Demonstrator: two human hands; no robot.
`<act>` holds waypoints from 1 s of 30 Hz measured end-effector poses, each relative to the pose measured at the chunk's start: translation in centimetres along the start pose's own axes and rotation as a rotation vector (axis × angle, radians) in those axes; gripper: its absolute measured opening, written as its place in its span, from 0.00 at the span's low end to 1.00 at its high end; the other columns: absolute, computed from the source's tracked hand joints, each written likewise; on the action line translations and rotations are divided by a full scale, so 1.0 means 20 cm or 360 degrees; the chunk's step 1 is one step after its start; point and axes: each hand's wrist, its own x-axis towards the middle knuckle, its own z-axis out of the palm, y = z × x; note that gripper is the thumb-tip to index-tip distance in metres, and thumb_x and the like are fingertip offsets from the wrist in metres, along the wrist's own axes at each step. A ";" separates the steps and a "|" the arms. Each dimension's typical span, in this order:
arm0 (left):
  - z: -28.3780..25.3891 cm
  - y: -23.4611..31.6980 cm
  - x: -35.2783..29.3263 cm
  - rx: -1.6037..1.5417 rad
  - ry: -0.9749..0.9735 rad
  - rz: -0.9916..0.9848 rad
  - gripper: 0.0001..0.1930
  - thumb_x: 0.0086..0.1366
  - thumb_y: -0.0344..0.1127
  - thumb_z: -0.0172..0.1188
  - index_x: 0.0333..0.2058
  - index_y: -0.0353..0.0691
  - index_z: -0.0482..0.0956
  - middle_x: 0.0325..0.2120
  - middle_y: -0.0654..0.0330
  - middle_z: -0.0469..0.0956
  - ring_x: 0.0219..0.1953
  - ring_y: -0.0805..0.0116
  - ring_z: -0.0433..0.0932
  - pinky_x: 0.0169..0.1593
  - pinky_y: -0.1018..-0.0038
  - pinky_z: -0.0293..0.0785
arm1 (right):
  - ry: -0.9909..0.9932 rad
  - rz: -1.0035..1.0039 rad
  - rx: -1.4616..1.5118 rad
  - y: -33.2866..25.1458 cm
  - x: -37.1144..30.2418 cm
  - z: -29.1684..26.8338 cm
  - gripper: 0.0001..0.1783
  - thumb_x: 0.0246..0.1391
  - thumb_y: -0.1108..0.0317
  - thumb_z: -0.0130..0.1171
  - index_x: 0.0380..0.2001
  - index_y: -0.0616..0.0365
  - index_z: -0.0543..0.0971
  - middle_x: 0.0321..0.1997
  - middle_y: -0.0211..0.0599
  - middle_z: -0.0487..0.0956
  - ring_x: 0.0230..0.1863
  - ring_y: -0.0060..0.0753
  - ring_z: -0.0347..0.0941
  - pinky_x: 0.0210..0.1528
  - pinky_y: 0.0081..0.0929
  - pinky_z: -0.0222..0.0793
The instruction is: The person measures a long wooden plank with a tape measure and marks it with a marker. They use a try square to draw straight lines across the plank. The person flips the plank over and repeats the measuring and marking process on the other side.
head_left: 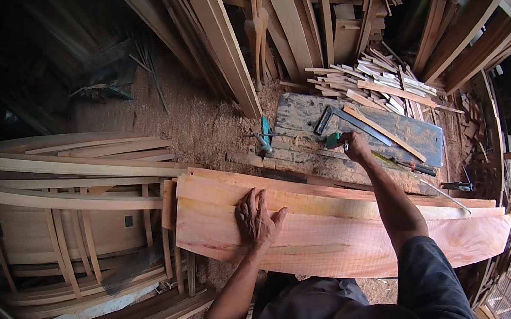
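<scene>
A wide, pale reddish wooden board (pixel 341 249) with a curved edge lies across in front of me. My left hand (pixel 260 219) rests flat on its left part, fingers stretched out. Beyond the board, my right hand (pixel 355 146) is closed around a small green object (pixel 334 140) above the dusty workbench (pixel 301 113); the fingers hide most of it, so I cannot tell its kind. Close by lie a dark try square (pixel 356 124) and a narrow wooden strip (pixel 391 136). A green clamp (pixel 264 136) stands at the bench's left end.
Curved wooden frames (pixel 75 193) fill the left side. Long planks (pixel 222 45) lean at the back, near a heap of offcuts (pixel 382 81). A metal rod (pixel 446 197) slants over the board's right part. Shavings cover the floor (pixel 129 112).
</scene>
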 end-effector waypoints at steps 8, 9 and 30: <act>-0.02 0.01 0.02 -0.0020 -0.0054 -0.0055 0.43 0.63 0.65 0.65 0.66 0.37 0.71 0.68 0.45 0.65 0.70 0.43 0.60 0.72 0.44 0.50 | -0.0323 -0.0071 0.0167 0.06 0.05 -0.03 0.17 0.55 0.54 0.73 0.32 0.57 0.84 0.35 0.47 0.86 0.36 0.52 0.84 0.40 0.46 0.78; -0.03 0.01 0.02 -0.0027 -0.0054 -0.0055 0.43 0.63 0.65 0.65 0.66 0.37 0.71 0.68 0.45 0.65 0.70 0.43 0.60 0.72 0.44 0.50 | -0.0038 -0.0020 0.0006 0.01 0.08 0.01 0.18 0.56 0.51 0.72 0.32 0.57 0.84 0.34 0.48 0.85 0.36 0.56 0.83 0.39 0.48 0.77; -0.03 -0.04 -0.02 -0.0259 0.0122 -0.0026 0.40 0.64 0.60 0.66 0.64 0.36 0.71 0.65 0.48 0.67 0.69 0.47 0.62 0.72 0.49 0.54 | 0.0415 0.0157 0.1025 -0.88 -0.47 -0.21 0.10 0.55 0.71 0.68 0.26 0.58 0.75 0.22 0.30 0.74 0.28 0.24 0.71 0.32 0.29 0.68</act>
